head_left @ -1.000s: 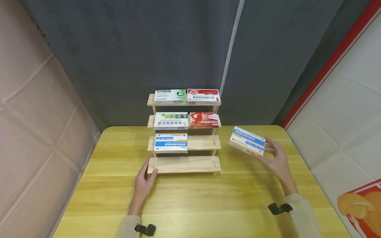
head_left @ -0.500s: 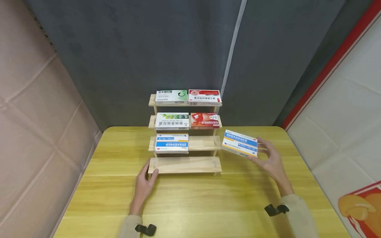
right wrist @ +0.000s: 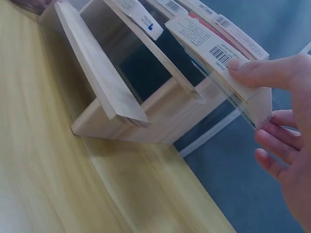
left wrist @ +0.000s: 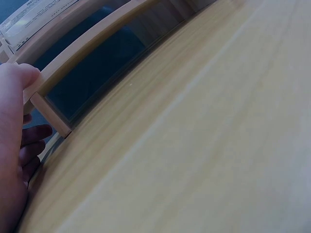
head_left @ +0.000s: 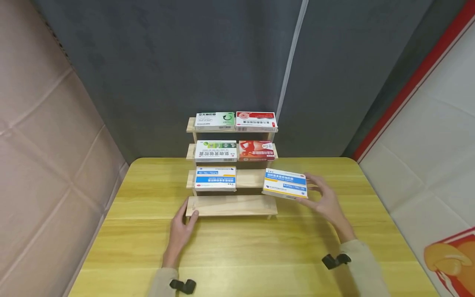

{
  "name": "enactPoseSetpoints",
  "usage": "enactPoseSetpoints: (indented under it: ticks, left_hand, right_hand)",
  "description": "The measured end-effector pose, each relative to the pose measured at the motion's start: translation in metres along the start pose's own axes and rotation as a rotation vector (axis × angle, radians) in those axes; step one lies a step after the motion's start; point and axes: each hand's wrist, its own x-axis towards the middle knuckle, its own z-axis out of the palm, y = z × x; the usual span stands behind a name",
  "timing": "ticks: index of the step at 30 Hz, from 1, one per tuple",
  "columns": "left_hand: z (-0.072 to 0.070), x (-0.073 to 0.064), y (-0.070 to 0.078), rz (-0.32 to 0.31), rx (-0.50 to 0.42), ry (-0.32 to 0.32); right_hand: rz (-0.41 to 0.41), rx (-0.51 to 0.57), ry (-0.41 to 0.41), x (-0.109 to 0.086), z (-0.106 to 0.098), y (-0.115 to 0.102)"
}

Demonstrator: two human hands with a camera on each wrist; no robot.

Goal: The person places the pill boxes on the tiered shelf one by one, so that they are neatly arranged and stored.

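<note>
My right hand (head_left: 322, 202) pinches a white, blue and orange medicine box (head_left: 285, 184) by its right end, thumb on the barcode side and fingertips beneath in the right wrist view. The box is slightly tilted and overlaps the right end of the third step of a wooden stepped rack (head_left: 231, 205). My left hand (head_left: 180, 229) grips the left end of the lowest step, its thumb (left wrist: 30, 75) over the board and fingers around the end. A similar blue and white medicine box (head_left: 215, 179) lies on the left half of the third step.
Two boxes, a green and white box (head_left: 215, 120) and a red and white box (head_left: 256, 121), lie on the top step. Below them are a white and green box (head_left: 216, 151) and a red box (head_left: 257, 150). The wooden table (head_left: 237, 255) ends at a dark curtain (head_left: 185, 62).
My right hand has moved left with the medicine box, bringing it from beside the rack to over the third step's right end. My left hand keeps its grip on the rack.
</note>
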Motion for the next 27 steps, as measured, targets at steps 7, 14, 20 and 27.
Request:
enactPoseSetpoints:
  ticks: [7,14,20,27]
  left_hand:
    - [0.002,0.001,0.0,0.01,-0.002,0.007]
    - [0.001,0.001,-0.001,0.012,0.003,0.028]
    - [0.0,0.002,-0.002,0.019,0.001,0.035]
    - [0.001,0.001,-0.001,0.014,0.0,0.028]
  right_hand:
    - [-0.001,-0.027,-0.044,0.006,0.012,-0.005]
    - [0.008,-0.012,-0.094,0.014,0.027,-0.006]
    - [0.019,0.001,-0.117,0.022,0.038,-0.007]
    - [0.03,-0.003,-0.151,0.031,0.044,-0.008]
